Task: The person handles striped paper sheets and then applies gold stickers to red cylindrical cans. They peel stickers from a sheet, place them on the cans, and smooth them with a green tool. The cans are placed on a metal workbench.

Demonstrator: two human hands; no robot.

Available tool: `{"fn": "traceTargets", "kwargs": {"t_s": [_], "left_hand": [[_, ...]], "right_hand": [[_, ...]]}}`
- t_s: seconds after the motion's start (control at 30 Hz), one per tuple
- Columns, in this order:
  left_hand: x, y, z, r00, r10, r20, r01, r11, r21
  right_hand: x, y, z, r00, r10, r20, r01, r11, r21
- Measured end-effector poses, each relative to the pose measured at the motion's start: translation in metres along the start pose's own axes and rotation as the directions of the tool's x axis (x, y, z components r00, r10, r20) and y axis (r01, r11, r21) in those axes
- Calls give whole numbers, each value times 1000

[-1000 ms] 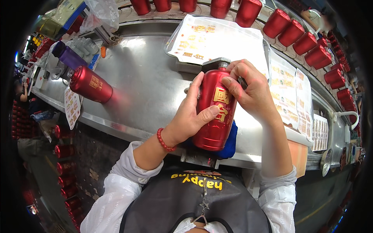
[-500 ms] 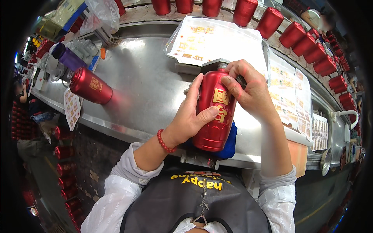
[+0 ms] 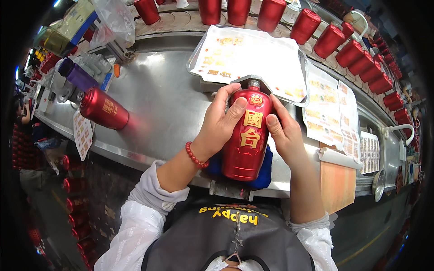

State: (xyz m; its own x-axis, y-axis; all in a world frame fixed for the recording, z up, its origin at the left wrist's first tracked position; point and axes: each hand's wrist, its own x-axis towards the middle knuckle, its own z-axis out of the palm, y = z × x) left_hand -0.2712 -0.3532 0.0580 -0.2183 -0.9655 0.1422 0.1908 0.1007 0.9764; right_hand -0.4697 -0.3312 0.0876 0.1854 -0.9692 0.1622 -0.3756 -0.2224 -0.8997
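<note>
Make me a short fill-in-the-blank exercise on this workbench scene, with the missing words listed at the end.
1. The bottle between the left hand and the right hand has a body coloured ____.
2. The soft-looking pad under that bottle is coloured ____.
3. The beaded bracelet is worn on the person's ____ wrist.

Missing words: red; blue; left.

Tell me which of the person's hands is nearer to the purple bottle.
Left. The left hand grips the left side of the central red bottle, right of the purple bottle; the right hand is at the red one's right side, farther away.
</note>
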Motion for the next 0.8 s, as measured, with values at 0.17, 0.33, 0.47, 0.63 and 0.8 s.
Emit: {"fn": "traceTargets", "kwargs": {"t_s": [0.17,0.33,0.47,0.63,0.8], "left_hand": [[11,3,0,997,-75,36,75,997,6],[14,4,0,996,-90,12,90,995,49],[16,9,0,994,-104,17,102,993,62],[18,10,0,994,-104,31,100,989,109],[9,25,-7,867,482,126,-464,690,556]], "right_hand": [[2,0,1,1000,17,0,-17,1000,7],[1,1,2,1000,19,5,-19,1000,3],[1,0,1,1000,14,1,-14,1000,0],[1,0,2,1000,16,-3,-16,1000,-14],[1,0,0,1000,18,4,-18,1000,-6]]}}
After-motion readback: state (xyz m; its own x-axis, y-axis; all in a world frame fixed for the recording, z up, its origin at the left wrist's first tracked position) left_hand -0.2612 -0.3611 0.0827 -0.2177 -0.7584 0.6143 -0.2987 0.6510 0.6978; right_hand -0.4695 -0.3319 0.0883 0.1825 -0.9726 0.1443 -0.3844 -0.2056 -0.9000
